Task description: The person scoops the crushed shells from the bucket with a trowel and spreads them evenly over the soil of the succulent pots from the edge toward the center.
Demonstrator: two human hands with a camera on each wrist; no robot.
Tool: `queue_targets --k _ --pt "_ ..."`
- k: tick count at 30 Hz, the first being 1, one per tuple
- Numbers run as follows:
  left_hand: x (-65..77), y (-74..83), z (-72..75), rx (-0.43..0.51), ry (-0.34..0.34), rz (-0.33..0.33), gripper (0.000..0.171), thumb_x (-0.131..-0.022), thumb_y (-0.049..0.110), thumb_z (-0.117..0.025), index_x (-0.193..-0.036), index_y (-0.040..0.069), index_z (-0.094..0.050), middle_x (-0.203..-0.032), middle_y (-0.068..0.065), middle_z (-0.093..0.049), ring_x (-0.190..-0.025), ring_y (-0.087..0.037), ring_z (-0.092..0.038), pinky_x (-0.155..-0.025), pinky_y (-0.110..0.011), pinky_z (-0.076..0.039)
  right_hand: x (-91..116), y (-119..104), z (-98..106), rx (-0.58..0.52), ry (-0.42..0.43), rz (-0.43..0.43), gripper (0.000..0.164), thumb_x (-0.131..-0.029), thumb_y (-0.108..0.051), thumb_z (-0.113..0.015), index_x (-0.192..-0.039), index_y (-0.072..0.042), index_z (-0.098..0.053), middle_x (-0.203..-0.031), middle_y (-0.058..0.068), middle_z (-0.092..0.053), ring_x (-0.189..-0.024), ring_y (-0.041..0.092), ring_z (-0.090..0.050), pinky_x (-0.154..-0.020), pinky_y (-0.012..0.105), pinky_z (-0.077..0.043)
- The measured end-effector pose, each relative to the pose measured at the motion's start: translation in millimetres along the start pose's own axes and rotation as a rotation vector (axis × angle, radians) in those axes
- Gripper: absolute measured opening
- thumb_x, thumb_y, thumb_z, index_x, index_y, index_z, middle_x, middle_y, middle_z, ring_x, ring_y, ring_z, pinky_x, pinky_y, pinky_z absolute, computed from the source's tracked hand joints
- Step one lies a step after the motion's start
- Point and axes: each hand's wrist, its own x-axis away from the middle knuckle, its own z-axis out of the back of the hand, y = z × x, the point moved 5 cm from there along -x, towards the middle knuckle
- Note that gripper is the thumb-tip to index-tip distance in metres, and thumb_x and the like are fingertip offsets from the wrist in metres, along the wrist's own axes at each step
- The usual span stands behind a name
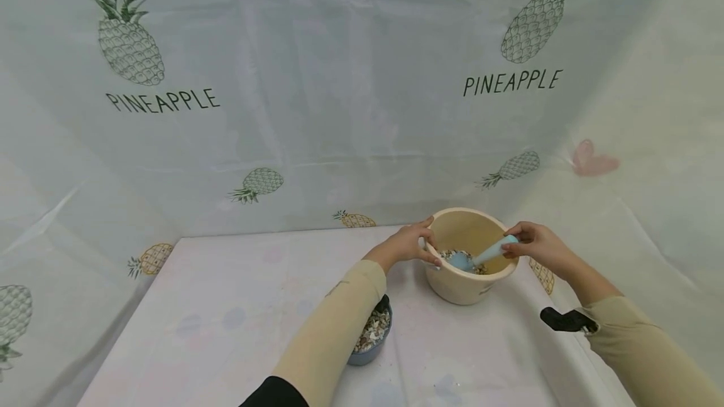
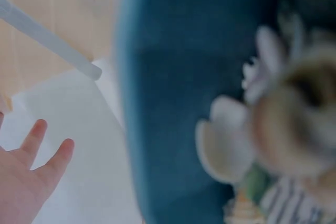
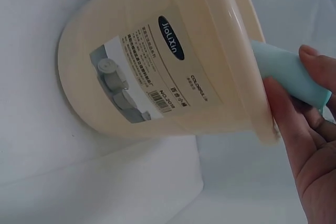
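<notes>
A cream plastic bucket [image 1: 460, 287] stands at the table's far right, with gravel-like bits [image 1: 481, 268] inside. At its left rim my left hand [image 1: 404, 245] holds on, fingers and thumb spread along the edge. In the left wrist view, fingers [image 2: 55, 166] show at the lower left. My right hand [image 1: 537, 245] pinches the handle of a light blue scoop [image 1: 494, 250] against the right rim; the scoop's bowl dips into the bits. In the right wrist view, thumb and fingers surround the handle end [image 3: 289, 74]. Partly hidden under my left forearm is a blue-grey pot [image 1: 370, 353].
Shells and small stones [image 1: 373, 331] fill the pot, seen very close in the left wrist view. The white table [image 1: 237, 306] spreads out to the left. A pineapple-print sheet [image 1: 339, 112] hangs behind it. A black strap [image 1: 568, 320] sits at my right wrist.
</notes>
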Motion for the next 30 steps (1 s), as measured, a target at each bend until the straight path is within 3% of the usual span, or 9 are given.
queue_targets --k 9,14,18,22,25,30 --pt "0.1 2.6 -0.7 0.023 0.005 0.005 0.022 -0.076 0.034 -0.083 -0.088 0.026 -0.066 -0.162 0.004 -0.013 -0.147 -0.025 -0.014 -0.115 -0.047 -0.024 8.3 11.3 8.6 -0.062 0.068 -0.003 0.038 -0.097 -0.012 -0.062 -0.119 0.016 -0.048 -0.100 0.022 -0.065 -0.086 0.021 -0.070 -0.076 0.030 -0.057" --pt "-0.5 0.9 -1.3 0.044 -0.004 0.014 0.024 -0.075 0.034 -0.083 -0.091 0.025 -0.068 -0.162 0.006 -0.011 -0.147 -0.024 -0.014 -0.114 -0.047 -0.024 13.5 16.1 13.4 -0.103 0.106 -0.005 0.044 -0.099 -0.015 -0.059 -0.124 0.017 -0.042 -0.100 0.016 -0.066 -0.086 0.018 -0.070 -0.078 0.029 -0.056" --pt "-0.9 1.1 -1.2 0.011 -0.005 0.010 0.027 -0.075 0.037 -0.083 -0.094 0.025 -0.068 -0.162 0.006 -0.011 -0.146 -0.025 -0.017 -0.113 -0.047 -0.027 18.6 19.6 14.5 -0.168 0.126 -0.012 0.045 -0.101 -0.015 -0.056 -0.127 0.018 -0.038 -0.102 0.005 -0.065 -0.086 0.017 -0.071 -0.079 0.027 -0.056" --pt "-1.7 2.1 -1.4 -0.080 0.002 0.010 0.029 -0.075 0.044 -0.081 -0.096 0.028 -0.069 -0.162 0.004 -0.013 -0.145 -0.026 -0.021 -0.112 -0.046 -0.029 21.7 22.9 14.5 -0.231 0.141 -0.003 0.037 -0.101 -0.012 -0.055 -0.123 0.016 -0.042 -0.100 0.001 -0.065 -0.085 0.015 -0.070 -0.079 0.029 -0.056" --pt "1.4 5.1 1.2 -0.131 0.016 0.022 0.037 -0.075 0.047 -0.080 -0.104 0.027 -0.071 -0.161 0.003 -0.017 -0.144 -0.024 -0.024 -0.112 -0.043 -0.031 22.7 25.9 14.7 -0.297 0.159 0.007 0.029 -0.100 -0.008 -0.056 -0.118 0.012 -0.045 -0.098 0.003 -0.064 -0.084 0.015 -0.070 -0.079 0.029 -0.056" --pt "9.0 11.0 8.7 -0.122 0.024 0.020 0.052 -0.079 0.042 -0.081 -0.125 0.022 -0.066 -0.157 0.000 -0.029 -0.142 -0.020 -0.029 -0.112 -0.037 -0.030 24.9 25.9 14.7 -0.425 0.198 0.038 0.021 -0.097 -0.002 -0.059 -0.112 0.007 -0.048 -0.094 0.006 -0.065 -0.080 0.016 -0.070 -0.076 0.027 -0.056"
